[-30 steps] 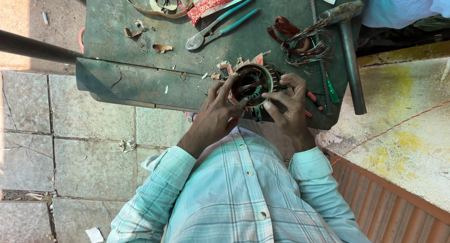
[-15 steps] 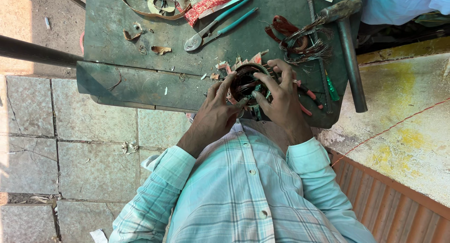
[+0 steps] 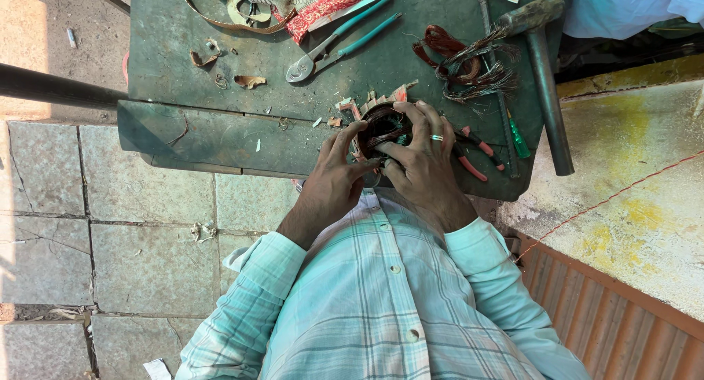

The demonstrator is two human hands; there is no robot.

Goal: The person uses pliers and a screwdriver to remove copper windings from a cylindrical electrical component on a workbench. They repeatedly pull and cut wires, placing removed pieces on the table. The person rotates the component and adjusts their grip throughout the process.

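Both hands, left hand (image 3: 336, 176) and right hand (image 3: 423, 160), close around a round wound coil piece (image 3: 383, 125) at the green workbench (image 3: 220, 131) edge; fingertip contact seems partly hidden.

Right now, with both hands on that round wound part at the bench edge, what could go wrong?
1. The round metal part with copper windings sits at the near edge of the dark green metal bench; it may slip off onto the paving.
2. The left hand and right hand press fingers among the wires, which could prick or cut.
3. The red-handled pliers lie beside the right hand and could be knocked off.
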